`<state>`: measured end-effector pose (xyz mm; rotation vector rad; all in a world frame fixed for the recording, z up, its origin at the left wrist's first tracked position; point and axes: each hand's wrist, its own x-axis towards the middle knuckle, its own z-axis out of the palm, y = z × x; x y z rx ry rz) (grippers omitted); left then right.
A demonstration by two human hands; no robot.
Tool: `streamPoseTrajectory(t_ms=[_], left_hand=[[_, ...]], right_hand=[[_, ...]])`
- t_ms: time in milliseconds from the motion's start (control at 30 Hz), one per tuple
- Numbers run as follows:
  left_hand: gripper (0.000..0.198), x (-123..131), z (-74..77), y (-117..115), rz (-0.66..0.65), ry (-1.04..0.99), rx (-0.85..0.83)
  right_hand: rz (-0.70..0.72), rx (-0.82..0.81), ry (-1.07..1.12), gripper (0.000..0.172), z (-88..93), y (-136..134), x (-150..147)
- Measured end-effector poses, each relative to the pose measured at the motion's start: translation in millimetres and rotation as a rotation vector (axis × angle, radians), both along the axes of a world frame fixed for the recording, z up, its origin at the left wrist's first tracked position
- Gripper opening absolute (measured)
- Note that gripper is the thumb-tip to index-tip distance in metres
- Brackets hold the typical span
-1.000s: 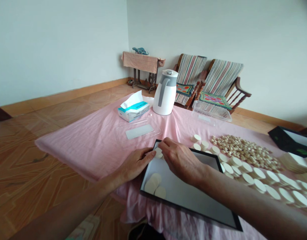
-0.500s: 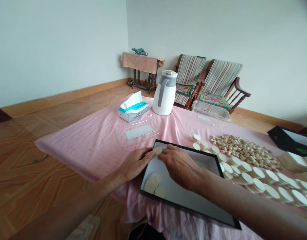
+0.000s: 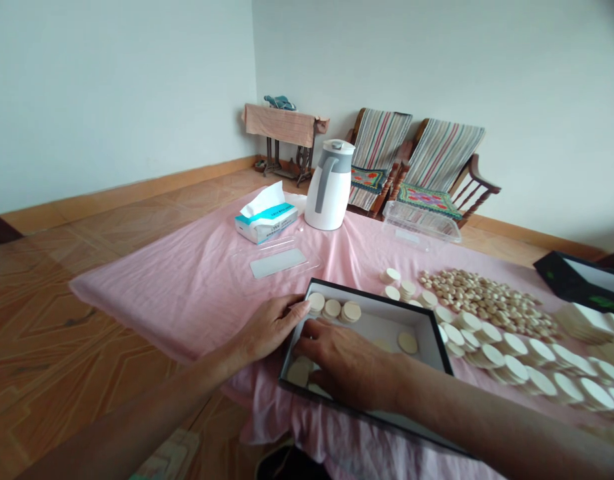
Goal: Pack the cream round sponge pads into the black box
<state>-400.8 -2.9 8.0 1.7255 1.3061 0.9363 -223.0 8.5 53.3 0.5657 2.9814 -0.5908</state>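
Note:
A black-rimmed shallow box (image 3: 437, 327) with a white inside lies at the near edge of the pink cloth. Three pale round discs (image 3: 333, 308) sit in a row at its far left corner, one more disc (image 3: 407, 343) lies mid-box, and a few lie near the front left (image 3: 297, 373). My left hand (image 3: 267, 327) rests flat against the box's left rim, fingers stretched out. My right hand (image 3: 347, 363) is inside the box, palm down, fingers reaching over the near-left discs; what its fingertips touch is partly hidden.
Rows of white discs (image 3: 511, 357) and a heap of small tan beads (image 3: 487, 300) lie to the right. Further back stand a white jug (image 3: 329, 187), a tissue box (image 3: 267, 220), a clear lid (image 3: 279, 263) and a clear tray (image 3: 421, 223). Another black box (image 3: 581, 280) is far right.
My right hand has drawn back from the box's far left corner toward the near-left discs, uncovering three discs in a row there. The left hand has stayed on the rim.

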Motion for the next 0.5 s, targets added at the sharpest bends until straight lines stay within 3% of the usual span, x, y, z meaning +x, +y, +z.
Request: streamPoseTrajectory(t_ms=[167, 267, 400, 500], left_hand=[[0.038, -1, -1.0, 0, 0.001, 0.009, 0.004], [0.039, -1, -1.3, 0, 0.003, 0.012, -0.002], [0.041, -1, 0.9, -1, 0.023, 0.016, -0.029], [0.043, 0, 3.8, -1, 0.033, 0.037, -0.064]], right_hand=[[0.081, 0.159, -0.013, 0.021, -0.3, -1, -2], [0.071, 0.144, -0.010, 0.018, 0.6, -2, -1], [-0.102, -0.003, 0.089, 0.012, 11.2, 10, 5], [-0.298, 0.014, 0.141, 0.014, 20.1, 29, 10]])
